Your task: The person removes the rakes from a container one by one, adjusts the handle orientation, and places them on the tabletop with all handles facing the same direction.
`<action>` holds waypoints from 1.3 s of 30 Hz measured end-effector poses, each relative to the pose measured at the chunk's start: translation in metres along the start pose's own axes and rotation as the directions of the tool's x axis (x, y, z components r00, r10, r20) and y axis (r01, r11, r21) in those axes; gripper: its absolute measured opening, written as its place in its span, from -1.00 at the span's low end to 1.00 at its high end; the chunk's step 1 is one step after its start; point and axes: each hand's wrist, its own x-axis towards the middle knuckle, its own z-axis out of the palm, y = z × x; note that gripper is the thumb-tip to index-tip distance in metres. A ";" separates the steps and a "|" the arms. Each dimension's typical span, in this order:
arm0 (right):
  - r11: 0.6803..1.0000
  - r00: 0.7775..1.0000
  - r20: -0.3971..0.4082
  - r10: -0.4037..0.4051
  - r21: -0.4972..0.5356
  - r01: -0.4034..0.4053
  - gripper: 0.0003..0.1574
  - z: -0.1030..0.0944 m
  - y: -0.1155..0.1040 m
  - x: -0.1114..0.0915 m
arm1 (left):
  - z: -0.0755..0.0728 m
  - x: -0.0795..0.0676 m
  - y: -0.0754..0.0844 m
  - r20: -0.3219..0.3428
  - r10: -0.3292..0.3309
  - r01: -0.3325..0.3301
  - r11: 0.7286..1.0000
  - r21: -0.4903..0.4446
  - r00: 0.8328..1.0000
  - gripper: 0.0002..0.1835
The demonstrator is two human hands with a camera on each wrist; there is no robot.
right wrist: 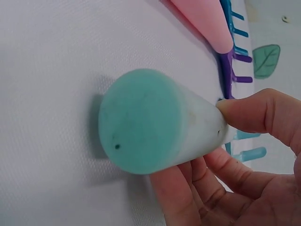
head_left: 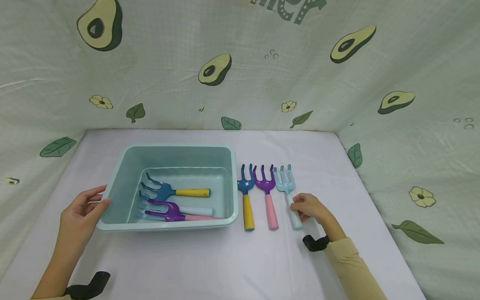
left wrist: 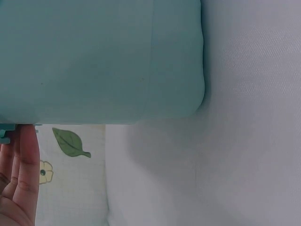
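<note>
A pale teal plastic tub (head_left: pixel 116 189) stands on the white table and holds three hand forks: a blue one with a yellow handle (head_left: pixel 172 191), a purple one with a pink handle (head_left: pixel 180 214) and a light blue one partly hidden beneath. My left hand (head_left: pixel 84 208) rests with straight fingers (left wrist: pixel 26 160) against the tub's (left wrist: pixel 103 61) left rim. To the tub's right lie three more forks side by side: blue-yellow (head_left: pixel 246 200), purple-pink (head_left: pixel 267 196) and light blue with a white handle (head_left: pixel 288 187). My right hand (head_left: pixel 309 207) pinches that white handle (right wrist: pixel 155 122) with thumb and fingers.
A cloth printed with avocados and leaves (head_left: pixel 240 62) walls in the table at the back and both sides. Bare white tablecloth (head_left: pixel 225 258) stretches in front of the tub and forks. Black wrist straps (head_left: pixel 316 242) show on both arms.
</note>
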 end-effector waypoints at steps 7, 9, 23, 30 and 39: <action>0.999 0.999 -0.039 0.000 -0.053 -0.002 -0.57 0.002 -0.002 0.002 | 0.000 0.000 0.001 0.000 0.002 -0.002 1.000 0.003 1.000 -0.55; 0.998 0.999 -0.040 -0.002 -0.063 -0.001 -0.59 0.002 -0.001 0.003 | -0.001 0.000 0.001 0.000 0.000 0.000 1.000 -0.001 1.000 -0.55; 0.998 0.999 -0.038 -0.011 -0.069 0.009 -0.58 0.006 -0.002 0.002 | -0.002 0.000 0.001 0.008 0.003 -0.003 1.000 -0.016 1.000 -0.55; 0.998 0.999 -0.035 -0.018 -0.069 0.016 -0.58 0.008 -0.004 0.001 | -0.001 0.000 -0.001 0.000 -0.001 0.001 1.000 -0.005 1.000 -0.55; 0.996 1.000 -0.029 -0.005 -0.090 0.003 -0.57 0.005 -0.009 -0.004 | 0.000 0.000 -0.002 -0.005 0.009 -0.009 1.000 0.004 1.000 -0.55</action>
